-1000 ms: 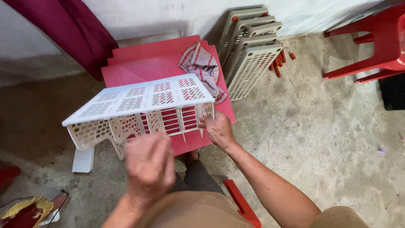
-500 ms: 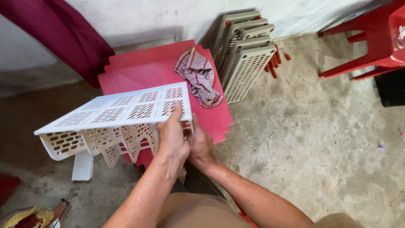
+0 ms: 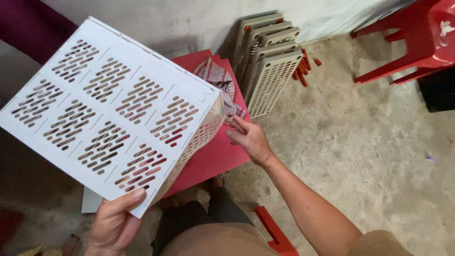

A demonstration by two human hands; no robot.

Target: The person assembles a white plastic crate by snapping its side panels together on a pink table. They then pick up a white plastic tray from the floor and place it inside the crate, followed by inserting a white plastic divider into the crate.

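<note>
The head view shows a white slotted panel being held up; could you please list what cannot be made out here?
- Red boards: largely hidden behind the white slotted panel.
- Left hand: wrist cut off by the bottom edge.
- Red chair: cropped at the top right corner.

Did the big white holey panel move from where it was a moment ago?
Yes. The white slotted panel has tipped up towards the camera and now hides much of the red boards on the floor. The left hand holds its lower corner.

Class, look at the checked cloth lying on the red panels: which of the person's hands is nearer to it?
Right. The right hand is just below the checked cloth, fingertips almost at its lower edge. The left hand is far lower, gripping the white perforated panel at its bottom corner.
</note>
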